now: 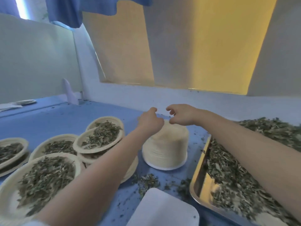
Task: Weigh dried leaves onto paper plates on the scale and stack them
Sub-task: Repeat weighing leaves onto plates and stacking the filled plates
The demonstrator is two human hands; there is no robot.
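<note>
Presently noted: left hand point(150, 122) curled at top of upside-down plate stack point(165, 149), grip on it not discernible; right hand point(181, 115) hovering just above, fingers loosely curled, empty. Stack directly beneath both, between filled plates point(97, 137) and leaf tray point(197, 162).

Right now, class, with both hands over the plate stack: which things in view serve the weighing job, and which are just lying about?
Job things:
- stack of empty plates
- filled plates
- metal tray of dried leaves
- white scale
- left hand, right hand, both above the stack

Lying about:
- spilled leaves on the blue table
- small dish, far left
</note>
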